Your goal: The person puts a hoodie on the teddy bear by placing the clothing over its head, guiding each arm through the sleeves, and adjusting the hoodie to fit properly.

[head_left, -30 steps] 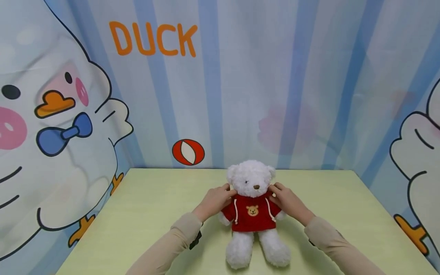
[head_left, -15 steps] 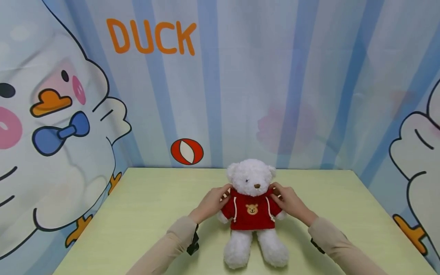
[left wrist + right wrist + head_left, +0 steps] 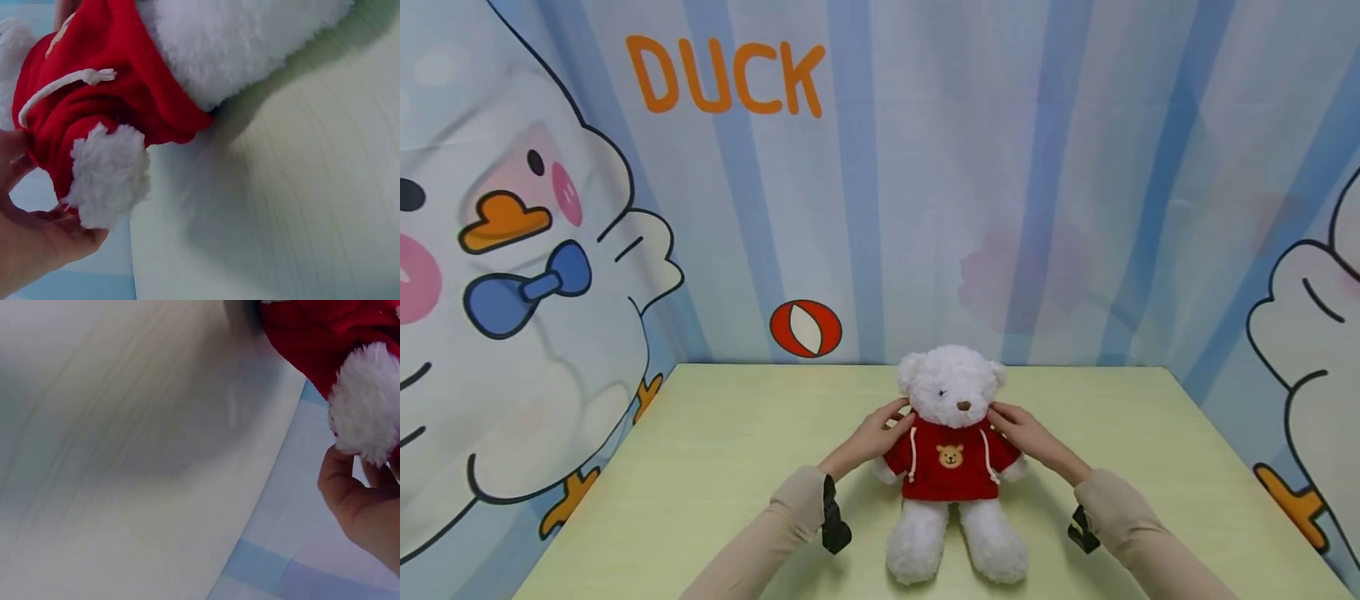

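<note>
A white plush teddy bear [image 3: 947,379] sits upright on the table, dressed in a red hoodie [image 3: 925,479] with white drawstrings and a small bear face on the chest. At the hoodie's shoulder on the picture's left, just under the head, my left hand [image 3: 871,435] pinches the cloth, thumb in front. My right hand [image 3: 1036,435] grips the opposite shoulder in the same way. In the left wrist view, fingers reach behind the sleeve near a fluffy paw [image 3: 111,175]. The right wrist view has curled fingers beside the other paw [image 3: 369,406]; their tips are partly hidden.
The pale yellow-green table [image 3: 760,425] ends at a blue striped curtain [image 3: 925,183] printed with ducks and a red ball. Black wrist devices, one a black strap [image 3: 835,525], hang below both beige sleeves [image 3: 760,542].
Both hands stay at the hoodie's shoulders, their fingers shifting slightly on the cloth and straightening a little. Both wrists have turned, so more of the black devices shows. The bear remains seated.
</note>
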Demonstrator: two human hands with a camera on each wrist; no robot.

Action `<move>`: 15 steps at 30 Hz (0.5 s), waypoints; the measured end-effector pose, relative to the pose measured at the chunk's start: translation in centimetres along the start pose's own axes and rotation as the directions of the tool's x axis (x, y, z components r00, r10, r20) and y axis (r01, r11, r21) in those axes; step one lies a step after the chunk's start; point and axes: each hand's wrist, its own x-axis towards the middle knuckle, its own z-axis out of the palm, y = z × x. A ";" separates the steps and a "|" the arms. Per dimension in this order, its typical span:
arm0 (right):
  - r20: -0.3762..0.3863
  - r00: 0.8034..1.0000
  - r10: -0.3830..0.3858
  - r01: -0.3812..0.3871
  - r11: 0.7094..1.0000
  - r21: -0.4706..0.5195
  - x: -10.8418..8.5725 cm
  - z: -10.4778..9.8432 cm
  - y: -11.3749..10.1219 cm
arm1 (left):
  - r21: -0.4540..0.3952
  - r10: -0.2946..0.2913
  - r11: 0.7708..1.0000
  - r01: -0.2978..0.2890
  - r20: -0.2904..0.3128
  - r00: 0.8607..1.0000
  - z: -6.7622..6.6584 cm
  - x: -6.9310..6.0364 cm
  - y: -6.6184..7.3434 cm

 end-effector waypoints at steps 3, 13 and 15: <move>0.022 0.999 0.031 -0.030 0.999 -0.042 0.0 0.1 -0.2 | 0.018 0.014 1.000 -0.014 0.011 1.000 0.1 0.1 -0.1; 0.246 0.950 0.193 -0.205 0.978 0.027 -1.9 -1.1 -0.1 | 0.010 -0.052 0.999 0.051 0.192 0.980 -0.9 -1.7 -1.3; 0.291 0.941 0.172 -0.194 0.980 0.046 -2.2 -1.2 0.1 | 0.007 -0.041 0.999 0.041 0.233 0.972 -1.1 -1.9 -1.4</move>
